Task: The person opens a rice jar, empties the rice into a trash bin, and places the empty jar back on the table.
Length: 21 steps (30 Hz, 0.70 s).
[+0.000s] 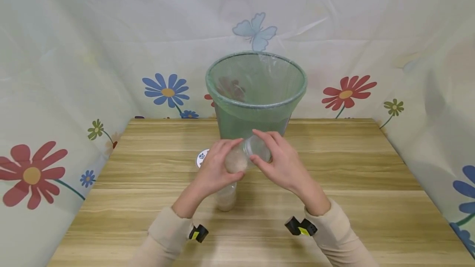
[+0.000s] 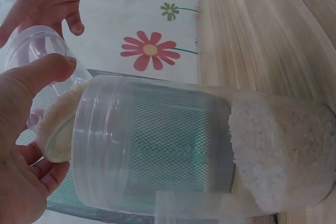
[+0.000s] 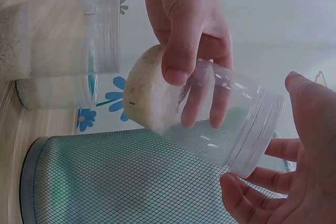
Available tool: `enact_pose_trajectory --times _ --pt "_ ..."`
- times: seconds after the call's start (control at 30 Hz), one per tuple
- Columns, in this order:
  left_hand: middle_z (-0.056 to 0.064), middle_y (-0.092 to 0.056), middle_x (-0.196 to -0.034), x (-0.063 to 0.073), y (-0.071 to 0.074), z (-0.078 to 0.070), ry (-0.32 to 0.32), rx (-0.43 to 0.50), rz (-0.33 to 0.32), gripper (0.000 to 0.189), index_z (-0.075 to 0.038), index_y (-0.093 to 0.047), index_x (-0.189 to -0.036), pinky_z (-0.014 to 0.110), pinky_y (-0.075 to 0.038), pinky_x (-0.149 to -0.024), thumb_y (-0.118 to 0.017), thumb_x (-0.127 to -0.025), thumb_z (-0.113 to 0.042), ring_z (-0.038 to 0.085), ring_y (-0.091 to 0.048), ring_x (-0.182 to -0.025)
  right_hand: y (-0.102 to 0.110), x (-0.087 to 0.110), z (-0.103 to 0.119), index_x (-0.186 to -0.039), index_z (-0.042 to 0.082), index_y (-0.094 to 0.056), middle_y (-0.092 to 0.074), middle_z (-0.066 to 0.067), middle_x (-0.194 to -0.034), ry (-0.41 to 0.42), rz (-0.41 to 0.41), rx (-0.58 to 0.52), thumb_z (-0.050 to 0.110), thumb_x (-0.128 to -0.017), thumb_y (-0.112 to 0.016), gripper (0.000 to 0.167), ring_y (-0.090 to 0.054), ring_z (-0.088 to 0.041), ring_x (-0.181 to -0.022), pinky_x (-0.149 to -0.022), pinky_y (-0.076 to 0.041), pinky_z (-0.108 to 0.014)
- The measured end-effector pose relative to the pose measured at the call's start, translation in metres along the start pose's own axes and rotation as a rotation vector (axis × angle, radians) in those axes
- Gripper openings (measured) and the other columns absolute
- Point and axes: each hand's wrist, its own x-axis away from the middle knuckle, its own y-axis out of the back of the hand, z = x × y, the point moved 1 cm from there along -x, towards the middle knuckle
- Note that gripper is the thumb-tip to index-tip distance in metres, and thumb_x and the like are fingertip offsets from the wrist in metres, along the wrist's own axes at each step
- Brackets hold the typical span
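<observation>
A clear plastic jar (image 3: 233,111) with white rice (image 3: 152,95) at its bottom is held up tilted in front of the mesh bin. My left hand (image 1: 213,168) grips its body, thumb on one side and fingers on the other. At the other end, my right hand (image 1: 283,164) has thumb and fingers curved around the clear lid (image 1: 257,147). Below the left hand, a second clear jar (image 1: 226,199), partly filled with rice, stands upright on the table. A third jar (image 3: 58,90) stands behind it; the hand partly hides a round white label (image 1: 201,157).
A green mesh bin (image 1: 256,104) lined with a clear bag stands at the table's far side. The wood-grain table (image 1: 352,193) runs out to both sides. Flower-printed sheeting (image 1: 111,52) surrounds it.
</observation>
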Motion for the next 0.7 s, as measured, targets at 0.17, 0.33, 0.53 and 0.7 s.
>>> enact_pose_trajectory --times 0.17,0.33,0.53,0.7 --pt "0.002 -0.053 -0.120 -0.003 0.000 -0.004 -0.002 -0.027 0.001 0.077 -0.018 -0.047 -0.133 0.037 -0.046 -0.088 -0.082 -0.065 -0.025 0.018 -0.047 -0.111 0.002 -0.002 0.001 -0.125 0.010 -0.054 -0.058 -0.011 -0.106 0.016 -0.047 -0.012 0.032 -0.078 -0.071 0.054 -0.059 -0.024 -0.091 -0.071 -0.051 -0.039" --pt "0.004 -0.054 -0.118 -0.005 0.002 -0.007 -0.036 -0.058 -0.026 0.077 -0.016 -0.048 -0.132 0.038 -0.045 -0.088 -0.083 -0.064 -0.025 0.020 -0.049 -0.108 0.006 -0.003 0.001 -0.122 0.009 -0.056 -0.058 -0.011 -0.102 0.020 -0.056 -0.022 0.031 -0.076 -0.073 0.054 -0.058 -0.020 -0.077 -0.063 -0.050 -0.032" --pt "0.005 -0.055 -0.116 -0.007 0.001 -0.008 -0.060 -0.109 -0.037 0.078 -0.014 -0.048 -0.132 0.038 -0.044 -0.090 -0.084 -0.062 -0.025 0.022 -0.050 -0.107 0.010 -0.005 -0.002 -0.123 0.009 -0.056 -0.058 -0.009 -0.103 -0.025 0.016 -0.074 0.028 -0.077 -0.074 0.053 -0.051 -0.013 -0.063 -0.055 -0.046 -0.023" --pt "0.006 -0.056 -0.114 -0.008 0.000 -0.010 -0.065 -0.155 -0.034 0.080 -0.013 -0.049 -0.131 0.038 -0.044 -0.090 -0.085 -0.061 -0.027 0.023 -0.051 -0.106 0.011 -0.006 -0.006 -0.122 0.010 -0.056 -0.059 -0.009 -0.103 -0.043 0.054 -0.101 0.027 -0.076 -0.074 0.053 -0.056 -0.017 -0.070 -0.059 -0.049 -0.024"
